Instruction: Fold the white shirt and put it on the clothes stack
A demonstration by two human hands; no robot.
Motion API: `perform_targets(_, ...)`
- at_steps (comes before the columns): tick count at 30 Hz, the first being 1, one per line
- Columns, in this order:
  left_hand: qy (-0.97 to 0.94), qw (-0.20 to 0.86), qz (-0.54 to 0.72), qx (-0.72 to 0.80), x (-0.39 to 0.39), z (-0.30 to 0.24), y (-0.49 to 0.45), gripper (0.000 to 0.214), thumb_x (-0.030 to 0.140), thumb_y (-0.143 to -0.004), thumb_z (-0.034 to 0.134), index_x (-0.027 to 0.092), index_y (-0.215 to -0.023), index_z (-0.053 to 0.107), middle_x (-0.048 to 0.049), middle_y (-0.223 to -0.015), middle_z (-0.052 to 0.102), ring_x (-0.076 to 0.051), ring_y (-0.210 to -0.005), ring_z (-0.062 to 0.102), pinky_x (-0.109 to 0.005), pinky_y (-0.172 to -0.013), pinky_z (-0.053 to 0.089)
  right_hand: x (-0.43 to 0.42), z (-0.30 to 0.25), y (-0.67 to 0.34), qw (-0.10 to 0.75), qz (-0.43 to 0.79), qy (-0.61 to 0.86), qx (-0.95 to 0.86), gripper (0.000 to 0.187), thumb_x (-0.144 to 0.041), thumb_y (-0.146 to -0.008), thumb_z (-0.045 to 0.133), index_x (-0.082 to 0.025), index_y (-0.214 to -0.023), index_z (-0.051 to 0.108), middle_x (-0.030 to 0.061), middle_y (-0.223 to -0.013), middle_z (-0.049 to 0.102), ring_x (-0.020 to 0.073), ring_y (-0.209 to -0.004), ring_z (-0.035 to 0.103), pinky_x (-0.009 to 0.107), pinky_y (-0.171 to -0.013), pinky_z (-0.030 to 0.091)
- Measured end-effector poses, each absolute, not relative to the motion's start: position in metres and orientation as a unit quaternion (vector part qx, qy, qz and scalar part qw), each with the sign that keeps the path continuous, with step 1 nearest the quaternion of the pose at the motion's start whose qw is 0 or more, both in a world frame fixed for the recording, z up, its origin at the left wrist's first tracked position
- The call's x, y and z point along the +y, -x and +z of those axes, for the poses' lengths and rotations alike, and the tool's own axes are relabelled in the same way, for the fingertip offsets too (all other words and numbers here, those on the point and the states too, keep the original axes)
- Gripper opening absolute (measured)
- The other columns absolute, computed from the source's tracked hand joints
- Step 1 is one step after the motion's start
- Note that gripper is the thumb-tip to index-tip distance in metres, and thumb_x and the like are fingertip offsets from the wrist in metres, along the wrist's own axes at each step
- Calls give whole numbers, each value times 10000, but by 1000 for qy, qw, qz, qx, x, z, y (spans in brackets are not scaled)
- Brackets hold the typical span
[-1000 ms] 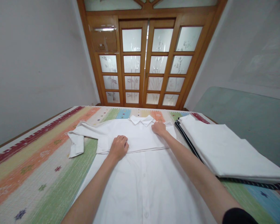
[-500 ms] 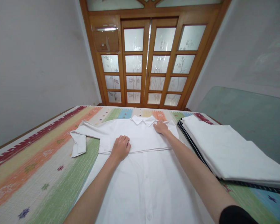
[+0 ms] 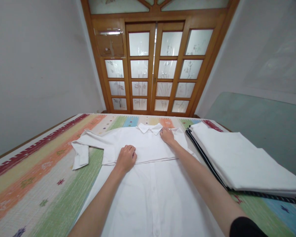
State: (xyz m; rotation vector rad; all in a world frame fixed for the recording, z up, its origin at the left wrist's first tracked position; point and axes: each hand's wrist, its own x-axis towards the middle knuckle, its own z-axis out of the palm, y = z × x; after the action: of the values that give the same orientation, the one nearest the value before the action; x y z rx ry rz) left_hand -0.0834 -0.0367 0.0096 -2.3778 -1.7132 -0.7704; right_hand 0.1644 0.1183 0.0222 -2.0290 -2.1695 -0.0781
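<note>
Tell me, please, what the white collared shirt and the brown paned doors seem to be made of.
White collared shirt: matte woven fabric, perhaps cotton, given its soft creases. Brown paned doors: probably varnished wood, from the faint brown sheen, with translucent panes, likely frosted glass.

The view has tipped up slightly, so doors (image 3: pixel 158 57) and white shirt (image 3: pixel 148 174) appear a touch lower.
</note>
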Motion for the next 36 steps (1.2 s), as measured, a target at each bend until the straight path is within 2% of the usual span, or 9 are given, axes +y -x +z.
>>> perform_targets(7, 783, 56, -252, -566, -36, 8, 83, 145, 112, -834, 494, 186, -899, 600, -77, -962, 658, -236, -949, 565, -383, -851, 433, 118, 25, -164, 66, -34, 667, -741, 408, -196, -978, 297, -44, -1151, 634, 228, -1188, 619, 279, -1097, 595, 335, -907, 427)
perform_targets(11, 782, 57, -249, -568, -36, 10, 82, 141, 107, -833, 496, 180, -901, 595, -74, -962, 657, -236, -940, 562, -381, -852, 427, 123, 23, -164, 58, -34, 654, -754, 417, -203, -988, 293, -24, -1213, 595, 239, -1260, 580, 267, -1191, 539, 327, -954, 399)
perform_targets(15, 782, 54, -245, -571, -37, 11, 81, 133, 108, -827, 505, 183, -895, 590, -72, -959, 654, -234, -931, 558, -375, -842, 428, 129, 18, -167, 55, -25, 640, -766, 460, -234, -1007, 260, -28, -1352, 486, 217, -1443, 433, 245, -1347, 380, 359, -1064, 303)
perform_targets(18, 781, 54, -246, -572, -37, 12, 81, 137, 105, -822, 506, 185, -897, 590, -71, -957, 652, -234, -934, 556, -376, -846, 427, 133, 15, -169, 55, -18, 643, -763, 505, -290, -1019, 233, -45, -1431, 393, 206, -1502, 352, 239, -1385, 325, 407, -1101, 252)
perform_targets(23, 780, 54, -253, -569, -37, 11, 82, 147, 108, -826, 493, 192, -892, 594, -75, -955, 651, -230, -922, 558, -380, -840, 431, 130, 15, -166, 63, -24, 667, -742, 532, -325, -1014, 241, -43, -1440, 390, 205, -1501, 356, 245, -1396, 307, 422, -1119, 218)
perform_targets(27, 782, 56, -257, -565, -37, 11, 82, 157, 112, -826, 488, 197, -896, 600, -75, -949, 653, -233, -927, 561, -382, -844, 430, 120, 17, -161, 69, -39, 701, -708, 529, -326, -987, 298, 22, -1277, 571, 276, -1369, 489, 321, -1340, 383, 434, -1083, 274)
perform_targets(30, 784, 57, -257, -563, -36, 11, 82, 154, 112, -827, 486, 196, -891, 598, -75, -949, 654, -235, -926, 563, -384, -843, 433, 112, 18, -160, 71, -41, 718, -691, 529, -330, -973, 301, 14, -1164, 656, 289, -1269, 561, 357, -1261, 464, 452, -1024, 346)
perform_targets(33, 784, 57, -257, -562, -35, 10, 82, 147, 111, -827, 491, 192, -892, 595, -76, -951, 654, -238, -925, 564, -387, -839, 435, 110, 18, -161, 73, -38, 728, -681, 552, -345, -963, 316, 46, -1238, 594, 302, -1322, 515, 365, -1258, 463, 460, -1018, 354)
perform_targets(36, 785, 57, -254, -562, -35, 9, 83, 148, 118, -832, 491, 195, -897, 598, -78, -956, 654, -237, -931, 562, -388, -840, 435, 115, 17, -168, 73, -28, 733, -676, 628, -375, -962, 329, 94, -1364, 438, 308, -1435, 391, 357, -1332, 383, 452, -1077, 290)
